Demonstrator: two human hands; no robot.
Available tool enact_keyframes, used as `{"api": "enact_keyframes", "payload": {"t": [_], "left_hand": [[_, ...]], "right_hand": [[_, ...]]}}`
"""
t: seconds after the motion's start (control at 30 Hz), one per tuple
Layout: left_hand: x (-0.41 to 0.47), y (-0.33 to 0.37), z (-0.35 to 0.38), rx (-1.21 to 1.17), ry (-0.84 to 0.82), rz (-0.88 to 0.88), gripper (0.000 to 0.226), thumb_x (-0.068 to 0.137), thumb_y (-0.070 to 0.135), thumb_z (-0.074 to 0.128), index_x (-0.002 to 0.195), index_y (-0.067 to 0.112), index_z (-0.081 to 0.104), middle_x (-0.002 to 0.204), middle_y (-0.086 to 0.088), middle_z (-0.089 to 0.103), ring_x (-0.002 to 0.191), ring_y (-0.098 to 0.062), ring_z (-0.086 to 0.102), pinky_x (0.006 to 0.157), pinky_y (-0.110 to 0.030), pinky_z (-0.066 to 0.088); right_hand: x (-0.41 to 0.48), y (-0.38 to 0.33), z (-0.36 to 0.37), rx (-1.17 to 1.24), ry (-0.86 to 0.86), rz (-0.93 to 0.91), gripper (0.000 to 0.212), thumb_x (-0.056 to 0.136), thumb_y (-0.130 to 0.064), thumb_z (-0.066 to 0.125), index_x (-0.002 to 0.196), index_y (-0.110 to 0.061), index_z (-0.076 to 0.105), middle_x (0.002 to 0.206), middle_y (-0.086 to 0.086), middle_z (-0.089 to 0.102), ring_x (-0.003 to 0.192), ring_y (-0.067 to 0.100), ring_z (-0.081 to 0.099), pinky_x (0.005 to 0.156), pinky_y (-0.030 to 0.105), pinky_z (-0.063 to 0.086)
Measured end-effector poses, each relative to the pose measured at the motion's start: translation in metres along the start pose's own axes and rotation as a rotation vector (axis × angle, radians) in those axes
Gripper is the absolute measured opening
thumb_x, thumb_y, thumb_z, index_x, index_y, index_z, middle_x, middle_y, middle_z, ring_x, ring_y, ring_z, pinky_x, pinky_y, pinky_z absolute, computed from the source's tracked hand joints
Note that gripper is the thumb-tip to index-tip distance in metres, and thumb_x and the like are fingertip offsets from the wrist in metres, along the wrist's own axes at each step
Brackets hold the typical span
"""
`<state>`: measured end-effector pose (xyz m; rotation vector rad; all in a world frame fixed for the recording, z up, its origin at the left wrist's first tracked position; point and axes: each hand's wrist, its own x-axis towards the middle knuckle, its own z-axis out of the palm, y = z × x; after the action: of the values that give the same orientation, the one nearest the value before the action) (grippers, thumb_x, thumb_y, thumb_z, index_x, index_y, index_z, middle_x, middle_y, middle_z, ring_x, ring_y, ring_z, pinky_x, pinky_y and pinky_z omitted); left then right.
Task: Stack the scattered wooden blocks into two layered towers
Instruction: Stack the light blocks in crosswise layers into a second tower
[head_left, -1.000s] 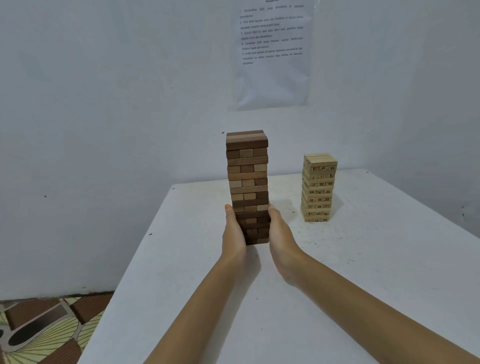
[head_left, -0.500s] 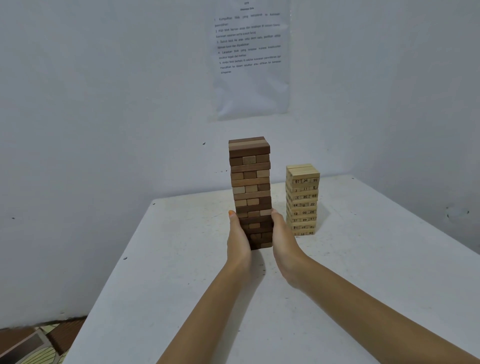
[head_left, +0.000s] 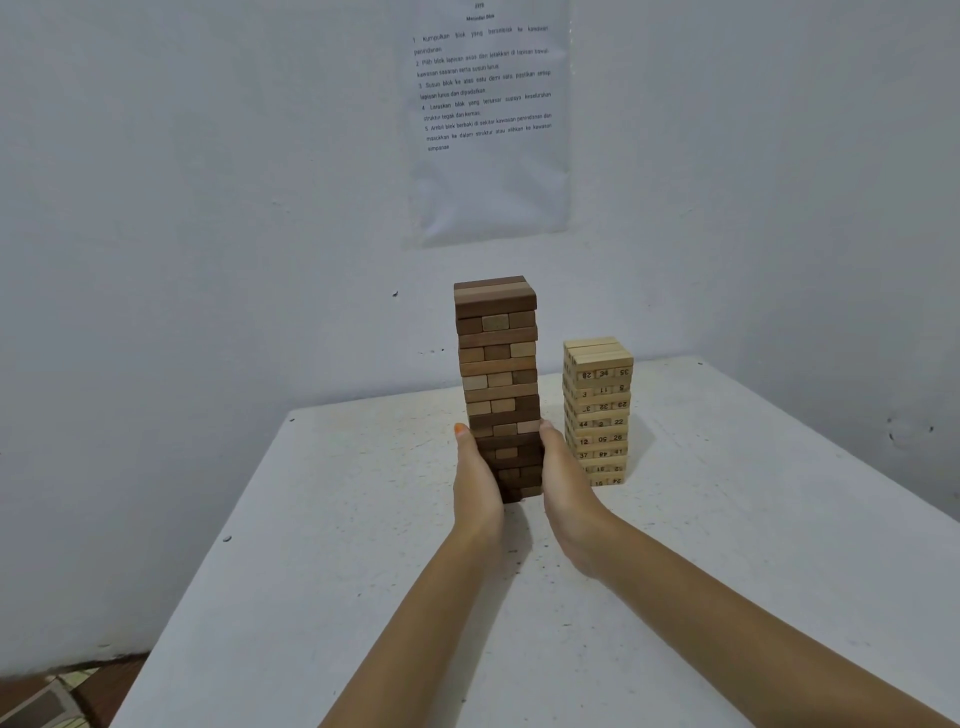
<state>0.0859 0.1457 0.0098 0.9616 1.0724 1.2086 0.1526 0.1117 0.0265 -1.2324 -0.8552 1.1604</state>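
On the table (head_left: 727, 571), the tall tower (head_left: 497, 364) stands just left of the short tower (head_left: 597, 410) — apart.

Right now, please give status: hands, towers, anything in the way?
Left hand and right hand flat against dark tower base. Pale numbered tower close behind right hand. No loose blocks seen.

Two block towers stand upright in my view.
I see the mixed-brown tower (head_left: 497, 364) tall at centre; the shorter pale numbered tower (head_left: 598, 410) sits near it at its 2 o'clock, apart.
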Motion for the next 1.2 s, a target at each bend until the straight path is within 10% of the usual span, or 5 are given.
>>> {"api": "enact_keyframes", "payload": {"t": [0.47, 0.63, 0.9, 1.03, 1.2], "left_hand": [[-0.041, 0.025, 0.002, -0.155, -0.053, -0.03, 0.061, 0.101, 0.05, 0.015, 0.089, 0.034, 0.072, 0.106, 0.013, 0.067, 0.113, -0.007, 0.053, 0.107, -0.032, 0.033], [-0.041, 0.057, -0.007, -0.037, -0.012, 0.173, 0.053, 0.099, 0.053, 0.015, 0.146, 0.035, 0.032, 0.148, 0.018, 0.032, 0.14, -0.005, 0.023, 0.099, -0.023, 0.018], [-0.046, 0.106, 0.005, 0.008, -0.1, 0.354, 0.057, 0.097, 0.057, 0.014, 0.149, 0.035, 0.024, 0.154, 0.021, 0.022, 0.144, -0.004, 0.015, 0.104, -0.025, 0.012], [-0.052, 0.113, 0.012, 0.098, -0.138, 0.363, 0.042, 0.1, 0.051, 0.014, 0.115, 0.038, 0.05, 0.094, 0.039, 0.062, 0.082, 0.027, 0.051, 0.072, 0.006, 0.033], [-0.059, 0.113, 0.014, 0.144, -0.121, 0.42, 0.044, 0.102, 0.046, 0.011, 0.111, 0.03, 0.051, 0.049, 0.035, 0.055, 0.05, 0.024, 0.051, 0.044, 0.004, 0.036]], "right_hand": [[-0.01, -0.011, -0.004, -0.046, -0.017, -0.001, 0.044, 0.106, -0.043, 0.018, 0.125, -0.03, 0.055, 0.122, -0.008, 0.057, 0.117, 0.007, 0.044, 0.101, 0.026, 0.024], [-0.02, -0.035, -0.008, -0.088, -0.056, -0.126, 0.04, 0.104, -0.05, 0.018, 0.135, -0.043, 0.042, 0.134, -0.017, 0.042, 0.132, 0.005, 0.034, 0.107, 0.026, 0.021], [-0.015, -0.091, -0.001, -0.161, -0.047, -0.315, 0.05, 0.103, -0.052, 0.016, 0.148, -0.037, 0.029, 0.15, -0.02, 0.035, 0.139, 0.006, 0.032, 0.103, 0.024, 0.021], [-0.012, -0.098, 0.004, -0.2, -0.078, -0.304, 0.037, 0.105, -0.046, 0.016, 0.114, -0.036, 0.051, 0.095, -0.026, 0.055, 0.09, -0.006, 0.053, 0.065, 0.006, 0.039], [-0.008, -0.093, 0.008, -0.18, -0.084, -0.307, 0.054, 0.103, -0.051, 0.014, 0.139, -0.03, 0.048, 0.128, -0.011, 0.054, 0.121, 0.007, 0.047, 0.087, 0.017, 0.033]]}}
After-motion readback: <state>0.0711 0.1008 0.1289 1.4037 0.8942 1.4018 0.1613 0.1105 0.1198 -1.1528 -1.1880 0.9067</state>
